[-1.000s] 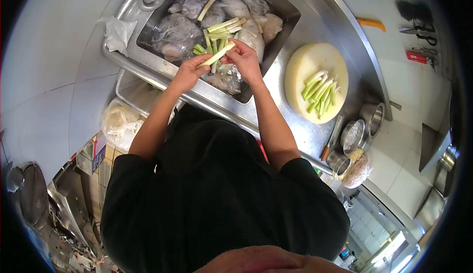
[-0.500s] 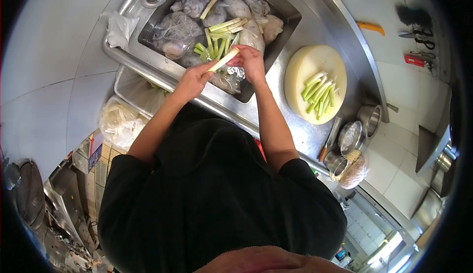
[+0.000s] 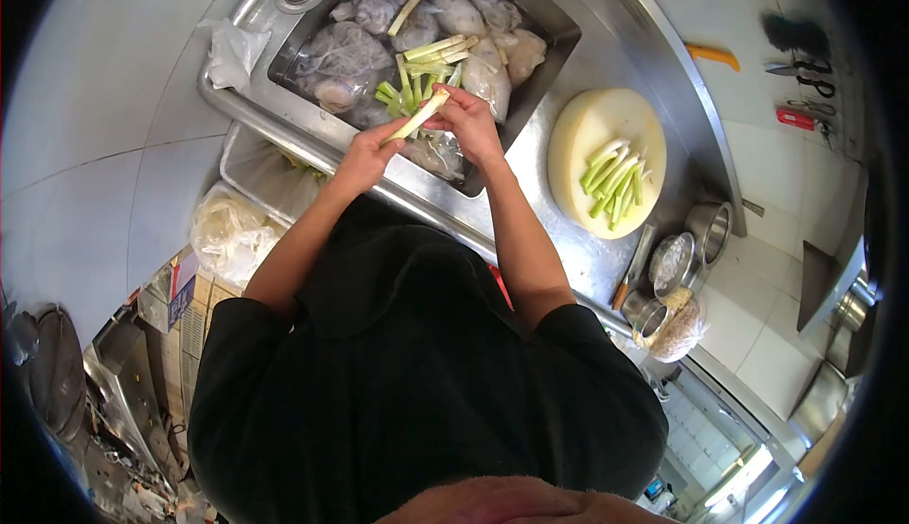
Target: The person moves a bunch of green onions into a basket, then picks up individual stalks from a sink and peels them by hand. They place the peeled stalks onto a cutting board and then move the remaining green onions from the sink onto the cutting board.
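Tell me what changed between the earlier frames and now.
The pale green and white stalk, held in the left grip with the right grip at its white end, shifted slightly right and toward the body, then back left. Nothing was visibly picked up or released. Unchanged: the cut green stalks on the round cream cutting board, and the clear plastic bags in the steel sink.

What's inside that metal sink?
The sink holds several filled plastic bags, with green-and-white stalks lying on top. These cover most of the bottom. The left hand, right hand and the held stalk hide part of them; what the bags contain isn't clear.
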`<move>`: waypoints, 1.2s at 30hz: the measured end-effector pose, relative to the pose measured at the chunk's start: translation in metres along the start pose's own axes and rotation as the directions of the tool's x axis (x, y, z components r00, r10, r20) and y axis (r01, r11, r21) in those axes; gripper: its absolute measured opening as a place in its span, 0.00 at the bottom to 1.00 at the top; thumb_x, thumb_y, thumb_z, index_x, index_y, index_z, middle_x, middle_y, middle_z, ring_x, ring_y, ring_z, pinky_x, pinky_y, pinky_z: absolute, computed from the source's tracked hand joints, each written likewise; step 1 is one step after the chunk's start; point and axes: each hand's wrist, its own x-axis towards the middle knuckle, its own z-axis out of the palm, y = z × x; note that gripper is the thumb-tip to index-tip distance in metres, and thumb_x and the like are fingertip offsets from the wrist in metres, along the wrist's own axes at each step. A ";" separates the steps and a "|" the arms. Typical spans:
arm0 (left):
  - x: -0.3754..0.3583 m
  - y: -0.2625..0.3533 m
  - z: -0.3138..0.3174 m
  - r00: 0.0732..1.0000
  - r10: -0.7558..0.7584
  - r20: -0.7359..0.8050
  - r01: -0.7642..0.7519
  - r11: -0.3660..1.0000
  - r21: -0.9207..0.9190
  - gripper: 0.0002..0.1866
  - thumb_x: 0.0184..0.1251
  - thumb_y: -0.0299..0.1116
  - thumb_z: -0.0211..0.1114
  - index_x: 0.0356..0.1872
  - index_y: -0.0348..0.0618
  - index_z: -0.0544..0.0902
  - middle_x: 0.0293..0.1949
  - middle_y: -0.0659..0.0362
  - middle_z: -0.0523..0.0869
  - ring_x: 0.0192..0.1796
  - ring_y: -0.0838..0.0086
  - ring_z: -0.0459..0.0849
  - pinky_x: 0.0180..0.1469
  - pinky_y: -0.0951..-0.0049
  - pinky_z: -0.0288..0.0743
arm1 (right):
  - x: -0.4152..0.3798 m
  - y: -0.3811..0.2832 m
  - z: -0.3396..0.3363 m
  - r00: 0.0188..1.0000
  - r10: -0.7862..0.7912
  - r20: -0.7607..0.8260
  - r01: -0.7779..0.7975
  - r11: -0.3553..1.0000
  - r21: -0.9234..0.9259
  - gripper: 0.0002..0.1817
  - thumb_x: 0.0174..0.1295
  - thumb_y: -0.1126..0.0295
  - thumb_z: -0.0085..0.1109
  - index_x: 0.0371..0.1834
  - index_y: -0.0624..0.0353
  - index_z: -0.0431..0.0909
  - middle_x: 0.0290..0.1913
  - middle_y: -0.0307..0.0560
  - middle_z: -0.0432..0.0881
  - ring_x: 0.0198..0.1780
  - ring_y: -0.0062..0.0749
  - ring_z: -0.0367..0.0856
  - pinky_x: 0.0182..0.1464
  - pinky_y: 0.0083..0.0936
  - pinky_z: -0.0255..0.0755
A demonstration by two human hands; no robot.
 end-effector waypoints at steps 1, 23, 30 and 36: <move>0.000 -0.002 0.000 1.000 0.004 -0.001 -0.004 1.000 -0.006 0.21 0.70 0.27 0.58 0.63 0.36 0.75 0.55 0.53 0.83 0.55 0.75 0.79 0.61 0.75 0.69 | 0.001 0.002 0.000 1.000 -0.004 -0.002 0.004 1.000 0.007 0.20 0.67 0.76 0.51 0.61 0.71 0.71 0.46 0.56 0.84 0.44 0.37 0.86 0.48 0.30 0.84; 0.009 -0.016 0.010 0.990 -0.123 0.070 0.137 0.955 -0.262 0.19 0.70 0.27 0.59 0.61 0.37 0.78 0.41 0.58 0.79 0.42 0.72 0.79 0.48 0.72 0.74 | 0.007 0.026 -0.003 0.986 0.058 -0.157 -0.037 0.990 0.136 0.05 0.63 0.77 0.54 0.40 0.65 0.77 0.39 0.48 0.83 0.37 0.31 0.84 0.44 0.30 0.83; 0.005 -0.038 -0.016 0.933 -0.009 0.361 0.360 0.079 -0.929 0.25 0.72 0.30 0.56 0.68 0.35 0.65 0.36 0.60 0.75 0.30 0.79 0.70 0.37 0.78 0.67 | 0.016 0.045 -0.031 0.958 0.165 -0.234 -0.163 0.986 0.029 0.05 0.62 0.77 0.53 0.38 0.62 0.78 0.37 0.47 0.84 0.38 0.32 0.85 0.43 0.30 0.82; 0.014 0.009 -0.077 0.921 -0.381 -0.083 0.138 0.517 -0.845 0.16 0.70 0.30 0.58 0.56 0.37 0.73 0.34 0.59 0.75 0.32 0.77 0.72 0.37 0.77 0.69 | 0.039 0.083 -0.056 0.931 -0.309 -0.194 -0.058 0.399 -0.915 0.16 0.57 0.66 0.59 0.46 0.63 0.82 0.43 0.63 0.84 0.46 0.53 0.84 0.52 0.38 0.76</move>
